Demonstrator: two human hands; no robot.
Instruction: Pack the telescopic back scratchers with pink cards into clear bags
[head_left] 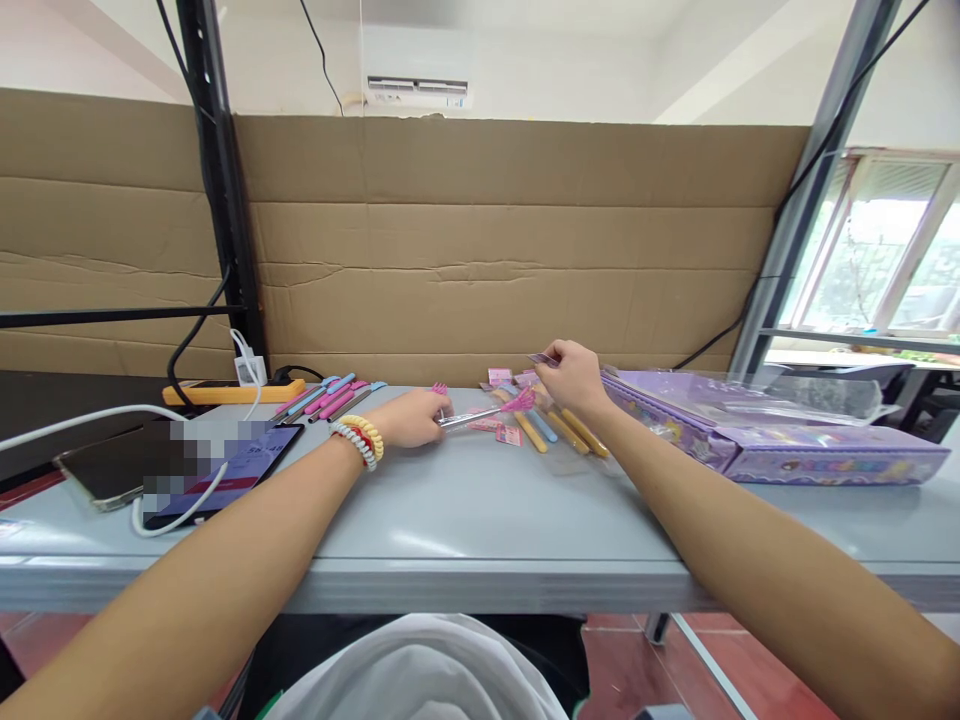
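My left hand (411,418), wearing beaded bracelets, is closed around a slim silver stick with a pink, fan-shaped end (519,401). That end points right, over some small pink cards (508,435) on the table. A second pink tip (439,388) shows just above my left fingers; whether it belongs to another stick I cannot tell. My right hand (571,375) pinches a small, flat, card-like piece (541,359) by its edge, raised above the table. Below it lie several yellow sticks (574,432) and a blue one (546,426), partly in clear plastic.
A purple box (832,455) with clear plastic on top stands at the right. Pink, blue and grey pen-like sticks (330,397) lie at the back left. Phones (247,462) with a white cable rest nearer the left edge. Cardboard (517,240) walls the table's back.
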